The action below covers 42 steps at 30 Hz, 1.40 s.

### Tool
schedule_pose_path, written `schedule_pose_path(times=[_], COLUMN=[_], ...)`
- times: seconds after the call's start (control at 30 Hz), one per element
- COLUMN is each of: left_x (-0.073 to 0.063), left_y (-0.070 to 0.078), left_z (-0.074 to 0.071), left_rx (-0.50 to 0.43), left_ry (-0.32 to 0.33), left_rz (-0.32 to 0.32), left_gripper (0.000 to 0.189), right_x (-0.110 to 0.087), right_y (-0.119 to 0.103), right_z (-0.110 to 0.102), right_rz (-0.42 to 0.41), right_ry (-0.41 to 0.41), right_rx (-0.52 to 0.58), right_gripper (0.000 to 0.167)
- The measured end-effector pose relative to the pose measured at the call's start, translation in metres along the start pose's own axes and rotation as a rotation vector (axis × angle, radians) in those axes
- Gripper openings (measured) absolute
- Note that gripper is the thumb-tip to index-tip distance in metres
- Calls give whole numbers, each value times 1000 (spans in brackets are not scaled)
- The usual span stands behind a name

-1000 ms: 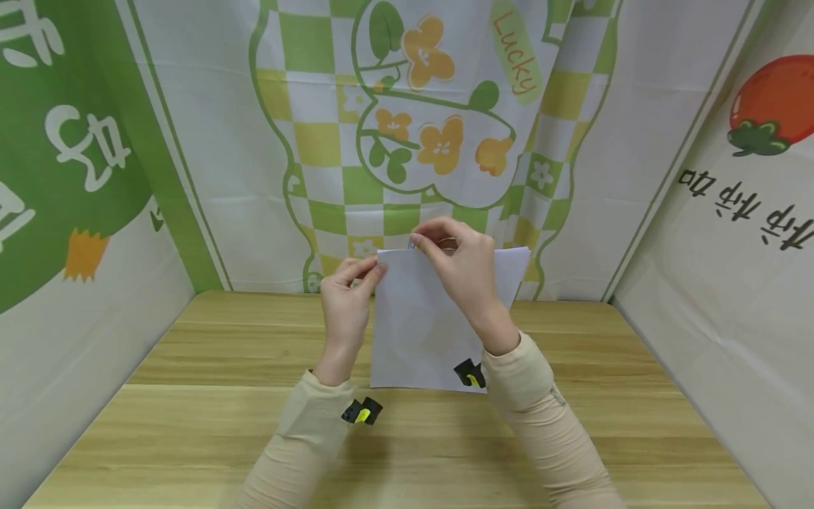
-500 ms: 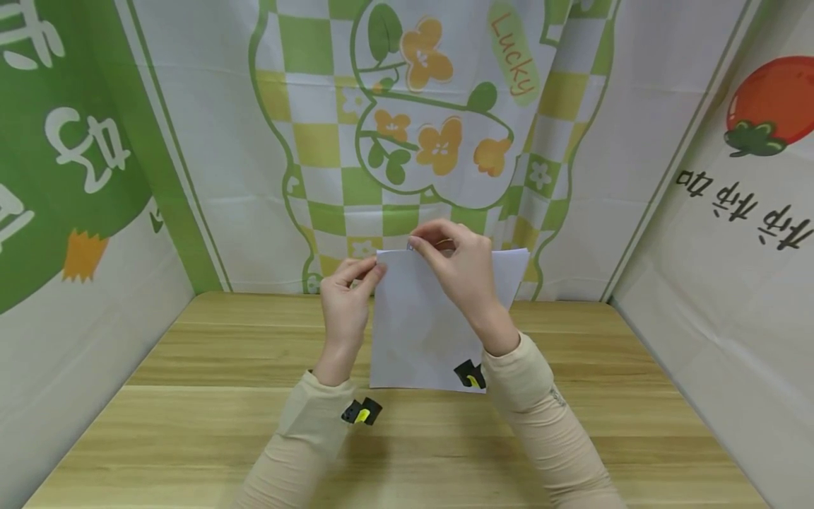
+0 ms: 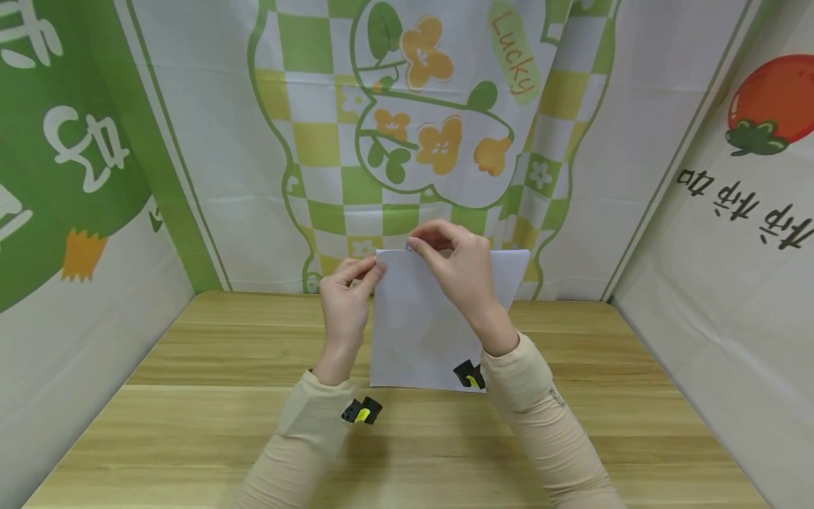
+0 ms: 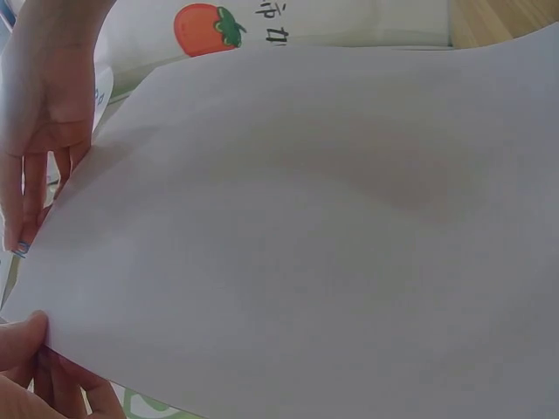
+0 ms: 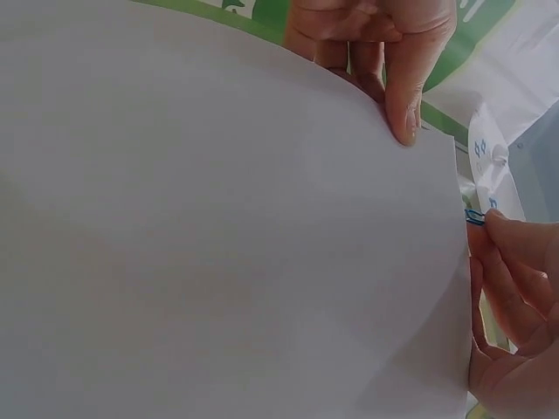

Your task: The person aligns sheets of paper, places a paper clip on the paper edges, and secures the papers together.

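Note:
White paper (image 3: 413,325), apparently more than one sheet, stands upright above the table in the head view. My left hand (image 3: 345,304) pinches it near the upper left corner, thumb on the near face. At the top edge, my right hand (image 3: 462,272) pinches a small blue paper clip (image 5: 474,216) between thumb and forefinger. In the right wrist view the clip's wire loops poke out toward the paper's edge. Whether the clip has slid over the edge, I cannot tell. From the left wrist, the paper hides most of what lies behind it.
Below is a wood-grain table (image 3: 210,431). A printed cloth backdrop (image 3: 318,155) hangs behind the hands, with more printed cloth on both sides. Each sleeve carries a black and yellow marker (image 3: 362,411) near the cuff.
My right hand has shifted very slightly left and down at the paper's top edge, and less of the paper clip shows there. My left hand and the paper have barely moved.

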<state>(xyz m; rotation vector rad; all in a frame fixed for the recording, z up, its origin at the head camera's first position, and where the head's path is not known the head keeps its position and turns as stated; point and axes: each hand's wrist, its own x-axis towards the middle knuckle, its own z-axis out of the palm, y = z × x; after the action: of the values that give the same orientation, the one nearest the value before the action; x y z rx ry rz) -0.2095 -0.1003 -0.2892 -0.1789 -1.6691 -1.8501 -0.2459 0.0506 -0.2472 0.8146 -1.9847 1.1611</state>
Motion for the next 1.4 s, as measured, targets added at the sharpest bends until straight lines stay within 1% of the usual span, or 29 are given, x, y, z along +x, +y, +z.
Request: schedule_pose_path(times=[0.1, 0.23, 0.37, 0.57, 0.73, 0.87, 1.13, 1.4], left_x=[3, 8, 9, 10, 11, 11, 12, 10], left_y=[-9, -25, -30, -32, -33, -33, -30, -30], left_z=[0, -1, -1, -1, -1, -2, 0, 1], left_rx=[-13, -27, -21, -37, -62, -64, -52, -71], left_ry=[6, 13, 18, 15, 12, 13, 29, 32], left_rz=[-2, -5, 1, 6, -27, -48, -72, -68], left_gripper=[17, 18, 17, 16, 17, 18, 19, 19], right_x=[0, 0, -1, -1, -1, -1, 0, -1], right_y=[0, 0, 1, 3, 4, 4, 2, 3], right_z=[0, 1, 1, 1, 1, 1, 1, 0], right_rz=[-3, -10, -8, 2, 15, 21, 13, 23], right_ry=[0, -3, -11, -16, -23, -28, -30, -29], right_rx=[5, 3, -6, 8, 22, 25, 34, 31], right_gripper=[9, 9, 9, 8, 10, 11, 7, 8])
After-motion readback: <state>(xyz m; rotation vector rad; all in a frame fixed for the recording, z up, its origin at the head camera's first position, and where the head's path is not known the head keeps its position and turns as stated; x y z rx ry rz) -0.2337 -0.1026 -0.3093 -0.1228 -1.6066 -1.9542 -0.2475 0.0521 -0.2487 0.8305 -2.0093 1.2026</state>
